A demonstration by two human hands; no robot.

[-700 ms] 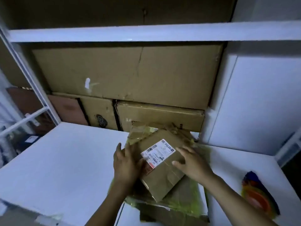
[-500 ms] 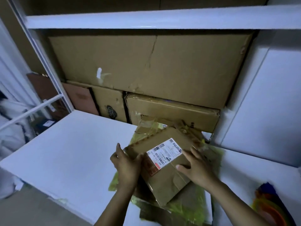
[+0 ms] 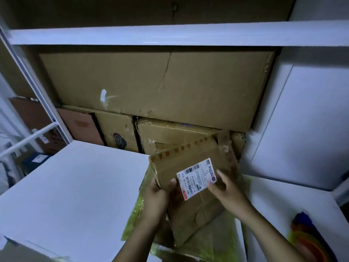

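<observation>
A brown cardboard parcel (image 3: 190, 210) with a white shipping label (image 3: 196, 177) is tilted up above the white shelf surface (image 3: 75, 186). My left hand (image 3: 158, 197) grips the parcel's left edge, thumb on its top face. My right hand (image 3: 226, 190) lies on the top face at the label's right corner, fingers fairly straight. Under the parcel lie flattened cardboard and yellow-green plastic wrap (image 3: 217, 241).
A large cardboard box (image 3: 154, 86) fills the back of the shelf bay, resting on smaller boxes (image 3: 115, 129). A white shelf board (image 3: 151, 35) runs overhead and a white panel (image 3: 306, 120) closes the right side. A colourful object (image 3: 309, 241) lies at the lower right.
The parcel has been lifted and tipped up toward the back boxes. My left hand moved from the top face to gripping its left edge; my right hand stayed by the label.
</observation>
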